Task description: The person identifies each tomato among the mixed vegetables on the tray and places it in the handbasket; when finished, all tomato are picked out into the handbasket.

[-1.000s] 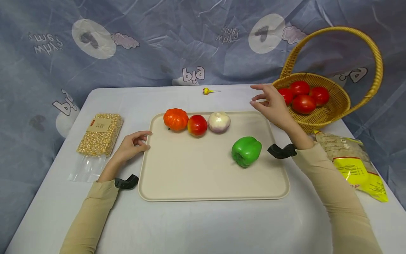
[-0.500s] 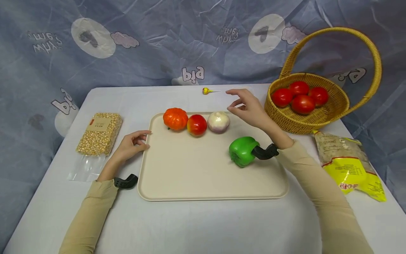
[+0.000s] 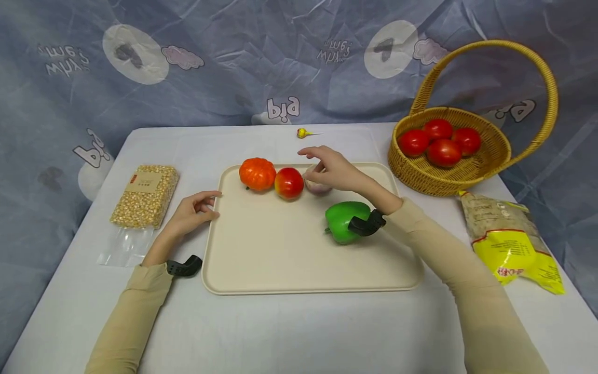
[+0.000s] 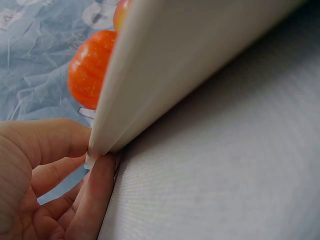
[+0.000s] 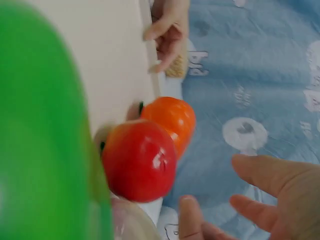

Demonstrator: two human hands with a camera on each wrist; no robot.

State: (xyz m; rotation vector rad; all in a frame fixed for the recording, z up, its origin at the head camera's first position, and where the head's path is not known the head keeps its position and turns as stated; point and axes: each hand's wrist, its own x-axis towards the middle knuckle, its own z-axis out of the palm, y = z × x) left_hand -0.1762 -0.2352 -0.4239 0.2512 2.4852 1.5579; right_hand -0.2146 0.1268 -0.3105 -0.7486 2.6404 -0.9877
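Note:
My right hand (image 3: 334, 169) reaches over the back of the beige tray (image 3: 299, 259), fingers apart, above a white-and-purple onion (image 3: 320, 190) that it partly covers. Left of the onion sit a red-and-yellow apple (image 3: 289, 184) and an orange pumpkin (image 3: 257, 174). A green bell pepper (image 3: 341, 218) lies under my right wrist, the black wrist mount (image 3: 367, 224) overlapping it; in the right wrist view the pepper (image 5: 45, 130) looms large. With spread thumb and fingers, my left hand (image 3: 190, 214) touches the tray's left rim (image 4: 102, 125).
At the back right stands a wicker basket (image 3: 420, 176) with several tomatoes (image 3: 444, 152). A yellow-and-beige bag (image 3: 514, 244) lies in front of it. To the left is a corn kernel pack (image 3: 146, 197). A lollipop (image 3: 302, 133) lies behind the tray.
My right hand has moved left from beside the basket to over the onion. The bell pepper has shifted left and turned under my right wrist. My left hand stays at the rim.

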